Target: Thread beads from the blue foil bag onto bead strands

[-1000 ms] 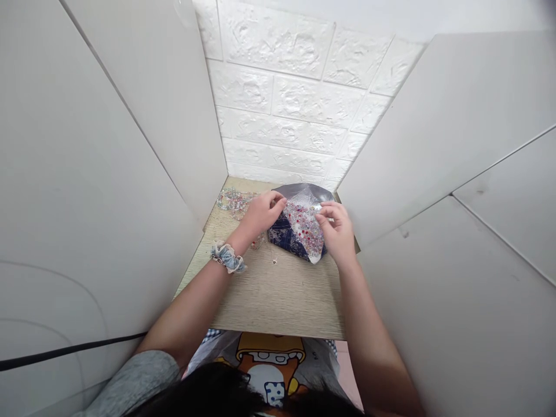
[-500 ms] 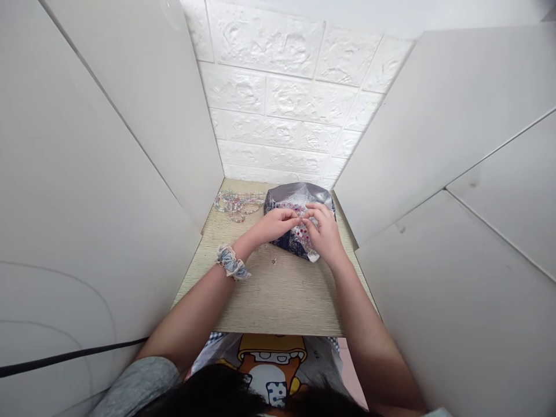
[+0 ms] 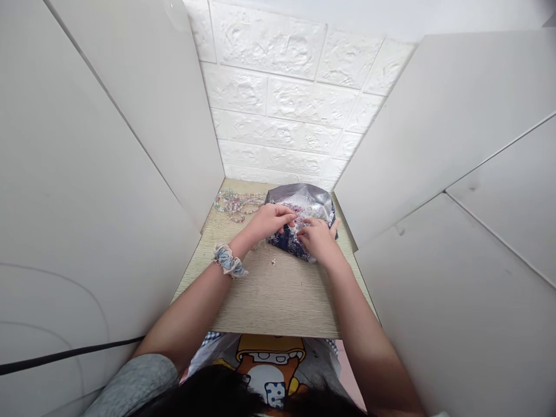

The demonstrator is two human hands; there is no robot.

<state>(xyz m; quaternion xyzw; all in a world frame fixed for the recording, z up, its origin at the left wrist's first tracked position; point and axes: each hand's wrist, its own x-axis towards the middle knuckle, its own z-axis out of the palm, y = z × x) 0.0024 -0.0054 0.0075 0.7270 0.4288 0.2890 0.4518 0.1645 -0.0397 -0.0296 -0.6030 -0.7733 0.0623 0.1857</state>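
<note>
A dark blue patterned pouch (image 3: pixel 289 243) with a silver lining lies at the far end of the table, its mouth spread wide. Small beads (image 3: pixel 299 209), red and clear among them, fill its inside. My left hand (image 3: pixel 274 221) is over the pouch's left side, thumb and fingertips pinched together; what is between them is too small to make out. Over the beads on the right, my right hand (image 3: pixel 320 238) dips down with its fingers apart and bent, the tips partly hidden among the beads.
Strings of pastel beads (image 3: pixel 234 204) lie in a heap left of the pouch. A tiny metallic piece (image 3: pixel 273 262) rests on the wooden table (image 3: pixel 278 301) in front. White panels (image 3: pixel 152 116) rise on both sides, with a white brick-patterned wall (image 3: pixel 282 121) behind.
My hands have moved apart from where their fingertips met. The right one has lowered onto the beads with fingers spread; the left has shifted slightly left, still pinched.
</note>
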